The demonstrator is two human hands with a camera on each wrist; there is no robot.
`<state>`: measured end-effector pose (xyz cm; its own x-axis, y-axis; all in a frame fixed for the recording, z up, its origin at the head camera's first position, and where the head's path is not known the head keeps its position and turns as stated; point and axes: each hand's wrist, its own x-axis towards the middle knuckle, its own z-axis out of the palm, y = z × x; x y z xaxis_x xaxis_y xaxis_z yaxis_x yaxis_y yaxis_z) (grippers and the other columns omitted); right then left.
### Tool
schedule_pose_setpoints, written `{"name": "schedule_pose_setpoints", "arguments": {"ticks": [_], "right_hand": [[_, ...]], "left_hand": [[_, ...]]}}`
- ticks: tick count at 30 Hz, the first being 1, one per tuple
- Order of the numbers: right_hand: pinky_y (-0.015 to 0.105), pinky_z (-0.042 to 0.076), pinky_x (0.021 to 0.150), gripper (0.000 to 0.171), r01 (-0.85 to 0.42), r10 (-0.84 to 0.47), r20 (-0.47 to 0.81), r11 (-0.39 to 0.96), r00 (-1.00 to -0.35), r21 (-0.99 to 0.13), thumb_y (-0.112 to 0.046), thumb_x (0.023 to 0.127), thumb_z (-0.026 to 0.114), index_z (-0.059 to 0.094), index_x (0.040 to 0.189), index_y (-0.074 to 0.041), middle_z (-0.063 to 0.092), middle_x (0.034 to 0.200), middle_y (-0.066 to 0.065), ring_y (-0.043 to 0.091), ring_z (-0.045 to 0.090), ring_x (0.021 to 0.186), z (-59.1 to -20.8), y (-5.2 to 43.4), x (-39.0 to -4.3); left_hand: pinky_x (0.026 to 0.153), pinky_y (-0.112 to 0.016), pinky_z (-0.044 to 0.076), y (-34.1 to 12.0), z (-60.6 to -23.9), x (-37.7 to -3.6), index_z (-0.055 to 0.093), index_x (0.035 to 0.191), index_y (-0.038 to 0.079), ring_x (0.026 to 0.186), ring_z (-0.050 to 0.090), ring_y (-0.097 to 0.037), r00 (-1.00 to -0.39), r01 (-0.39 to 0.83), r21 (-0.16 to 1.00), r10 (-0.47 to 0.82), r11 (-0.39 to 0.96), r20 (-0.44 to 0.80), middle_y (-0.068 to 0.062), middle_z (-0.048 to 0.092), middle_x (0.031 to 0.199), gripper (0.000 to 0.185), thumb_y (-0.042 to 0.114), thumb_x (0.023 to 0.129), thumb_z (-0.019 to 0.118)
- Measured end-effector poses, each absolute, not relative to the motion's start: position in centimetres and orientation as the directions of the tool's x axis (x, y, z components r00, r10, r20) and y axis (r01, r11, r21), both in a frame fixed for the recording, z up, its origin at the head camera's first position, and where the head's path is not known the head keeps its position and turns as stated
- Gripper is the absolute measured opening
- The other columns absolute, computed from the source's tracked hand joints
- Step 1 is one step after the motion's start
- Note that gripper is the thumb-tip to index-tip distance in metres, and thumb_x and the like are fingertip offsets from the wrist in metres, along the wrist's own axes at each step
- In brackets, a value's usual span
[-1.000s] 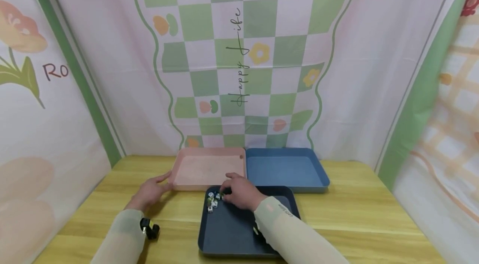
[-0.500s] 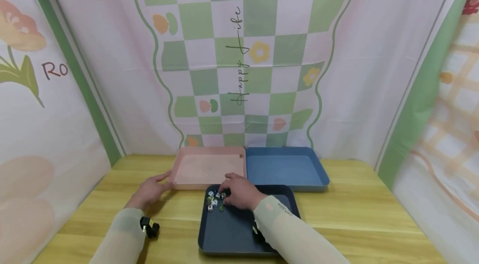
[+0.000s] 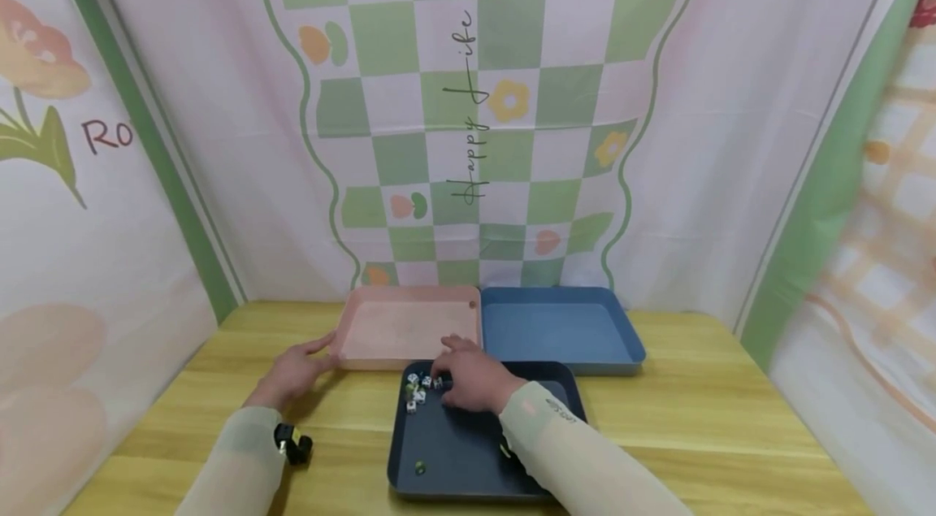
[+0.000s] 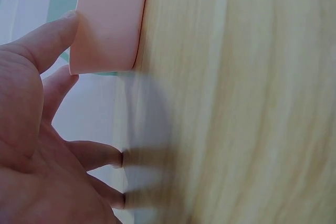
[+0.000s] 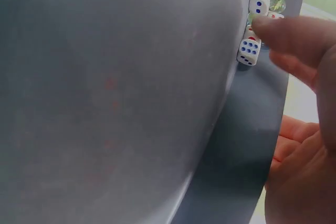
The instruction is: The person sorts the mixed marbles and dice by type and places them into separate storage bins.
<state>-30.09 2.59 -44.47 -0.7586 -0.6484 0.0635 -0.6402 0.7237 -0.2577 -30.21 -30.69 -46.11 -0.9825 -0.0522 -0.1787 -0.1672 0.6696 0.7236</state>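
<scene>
At the near left corner of the pink tray point(image 3: 409, 325), my left hand point(image 3: 296, 374) touches the wall with thumb and index finger. In the left wrist view its other fingers reach down to the tabletop. My right hand point(image 3: 478, 376) is over the far left part of the dark tray point(image 3: 468, 451), fingers bent loosely beside a cluster of white dice point(image 3: 419, 396). The right wrist view has its thumb overlapping the row of dice point(image 5: 249, 51), with glass marbles point(image 5: 277, 4) among them. A green marble point(image 3: 420, 468) lies by itself near the dark tray's front left corner.
A blue tray point(image 3: 563, 329) adjoins the pink one on the right. One small brownish marble point(image 3: 472, 305) sits in the pink tray's far right corner. Printed curtains point(image 3: 570, 28) hang behind the wooden table point(image 3: 695, 418).
A green marble has come out from under my right fingers and rolled toward the dark tray's front. My right hand has barely shifted; my left hand stays at the pink tray.
</scene>
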Motion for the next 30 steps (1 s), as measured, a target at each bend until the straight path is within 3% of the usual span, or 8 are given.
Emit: {"name": "schedule_pose_setpoints", "arguments": {"ticks": [5, 12, 19, 24, 30], "right_hand": [[0.044, 0.032, 0.113, 0.027, -0.631, -0.637, 0.06, 0.739, -0.768, -0.233, -0.018, 0.087, 0.078, 0.074, 0.113, -0.019, 0.047, 0.149, 0.012, 0.03, 0.032, 0.143, -44.68, 2.66, -30.2], [0.044, 0.028, 0.115, 0.01, -0.648, -0.652, 0.077, 0.722, -0.754, -0.241, -0.016, 0.087, 0.078, 0.07, 0.091, -0.02, 0.047, 0.148, 0.014, 0.03, 0.034, 0.142, -44.72, 2.74, -30.33], [0.043, 0.028, 0.115, 0.014, -0.668, -0.671, 0.07, 0.712, -0.738, -0.215, -0.014, 0.087, 0.076, 0.075, 0.099, -0.019, 0.051, 0.145, 0.011, 0.028, 0.038, 0.14, -44.77, 2.71, -30.41], [0.04, 0.028, 0.115, 0.007, -0.674, -0.678, 0.052, 0.714, -0.733, -0.192, -0.023, 0.089, 0.076, 0.074, 0.095, -0.021, 0.054, 0.141, 0.009, 0.025, 0.043, 0.136, -44.93, 2.68, -30.54], [0.039, 0.026, 0.116, 0.011, -0.654, -0.664, 0.036, 0.724, -0.747, -0.219, -0.029, 0.088, 0.078, 0.075, 0.097, -0.023, 0.054, 0.141, 0.007, 0.021, 0.047, 0.133, -45.07, 2.59, -30.59]], "left_hand": [[0.104, -0.077, 0.01, -30.61, -46.02, -30.12, 0.041, 0.154, 0.028, 0.14, 0.018, -0.055, -0.981, -0.174, 0.723, -0.054, 0.669, -0.186, -0.028, 0.025, 0.156, 0.068, 0.054, 0.095, 0.061], [0.105, -0.076, 0.01, -30.49, -45.8, -30.01, 0.04, 0.154, 0.026, 0.14, 0.017, -0.055, -0.981, -0.172, 0.726, -0.052, 0.666, -0.185, -0.028, 0.025, 0.156, 0.066, 0.052, 0.096, 0.06], [0.104, -0.076, 0.008, -30.54, -45.8, -29.96, 0.04, 0.154, 0.028, 0.141, 0.018, -0.054, -0.981, -0.175, 0.725, -0.053, 0.666, -0.188, -0.027, 0.025, 0.157, 0.066, 0.052, 0.096, 0.06], [0.103, -0.078, 0.009, -30.56, -45.81, -29.99, 0.04, 0.154, 0.027, 0.14, 0.018, -0.055, -0.983, -0.161, 0.716, -0.046, 0.679, -0.178, -0.028, 0.025, 0.156, 0.067, 0.055, 0.096, 0.059], [0.103, -0.078, 0.009, -30.61, -45.99, -30.13, 0.04, 0.154, 0.029, 0.14, 0.018, -0.055, -0.981, -0.174, 0.717, -0.056, 0.676, -0.186, -0.028, 0.025, 0.157, 0.067, 0.055, 0.095, 0.059]]}}
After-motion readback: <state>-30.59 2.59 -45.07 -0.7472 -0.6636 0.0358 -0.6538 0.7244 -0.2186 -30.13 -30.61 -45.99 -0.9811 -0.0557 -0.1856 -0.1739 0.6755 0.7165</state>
